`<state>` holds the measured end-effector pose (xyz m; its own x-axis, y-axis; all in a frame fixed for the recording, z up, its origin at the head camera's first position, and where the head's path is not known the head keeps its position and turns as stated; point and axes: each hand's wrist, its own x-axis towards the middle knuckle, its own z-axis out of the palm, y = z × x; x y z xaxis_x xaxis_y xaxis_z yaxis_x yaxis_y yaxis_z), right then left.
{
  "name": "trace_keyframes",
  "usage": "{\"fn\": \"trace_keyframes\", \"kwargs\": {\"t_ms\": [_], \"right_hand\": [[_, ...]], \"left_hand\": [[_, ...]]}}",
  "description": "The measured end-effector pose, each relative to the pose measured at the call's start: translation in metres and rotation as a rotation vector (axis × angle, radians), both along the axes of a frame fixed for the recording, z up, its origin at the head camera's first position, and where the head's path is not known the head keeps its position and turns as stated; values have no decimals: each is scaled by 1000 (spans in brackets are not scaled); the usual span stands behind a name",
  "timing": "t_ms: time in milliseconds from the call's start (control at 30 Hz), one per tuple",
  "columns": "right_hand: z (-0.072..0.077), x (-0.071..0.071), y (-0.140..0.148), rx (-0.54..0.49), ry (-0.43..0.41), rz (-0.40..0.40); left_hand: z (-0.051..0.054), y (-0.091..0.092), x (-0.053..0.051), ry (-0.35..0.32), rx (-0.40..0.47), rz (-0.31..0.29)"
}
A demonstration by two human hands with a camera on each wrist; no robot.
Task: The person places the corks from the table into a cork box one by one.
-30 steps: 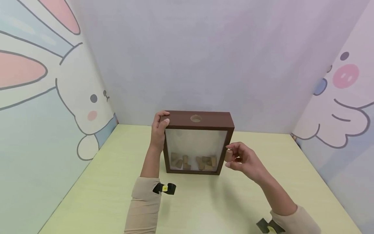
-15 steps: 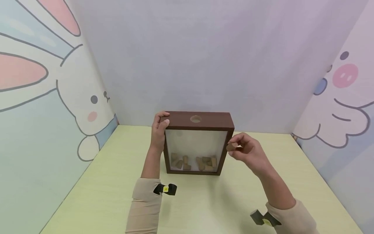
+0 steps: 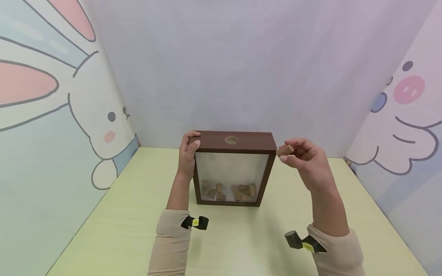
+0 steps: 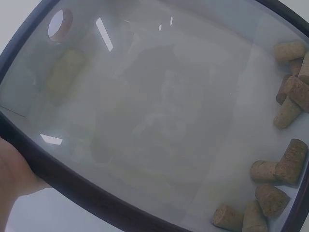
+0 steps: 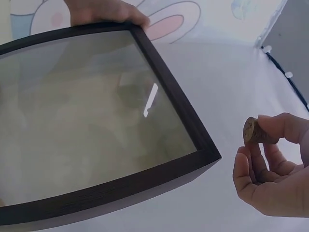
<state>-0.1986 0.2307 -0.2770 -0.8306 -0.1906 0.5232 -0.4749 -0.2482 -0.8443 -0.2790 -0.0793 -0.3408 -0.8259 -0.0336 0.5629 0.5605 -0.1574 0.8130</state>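
Note:
A dark brown shadow box [image 3: 253, 141] with a clear front stands upright on the table. Its top has a round hole [image 3: 231, 140]. Behind the pane lie several corks [image 4: 291, 162] along the bottom, in two loose groups. My left hand [image 3: 187, 156] grips the box's upper left corner, thumb in front and fingers over the top. Just off the upper right corner, my right hand [image 3: 310, 165] pinches a single cork [image 3: 285, 150] between thumb and fingers. In the right wrist view that cork [image 5: 256, 131] is apart from the frame, one round end showing.
The pale yellow-green table [image 3: 114, 230] extends around the box. A plain light wall [image 3: 241, 69] rises behind it. Side panels carry a cartoon rabbit [image 3: 96, 126] on the left and a cartoon pig [image 3: 397, 126] on the right.
My right hand has risen with the cork from beside the box's right side to its top corner level, shifting slightly right. The cork has turned in the fingers. Left hand and box stay put.

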Motion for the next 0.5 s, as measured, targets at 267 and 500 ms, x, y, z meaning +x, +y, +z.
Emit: {"fn": "trace_keyframes", "kwargs": {"t_ms": [267,500], "right_hand": [[17,-10,-9,-61,24,-24],[26,-23,-16,-44,1,12]], "left_hand": [[2,-1,0,6,7,-6],[1,-1,2,4,7,-6]]}}
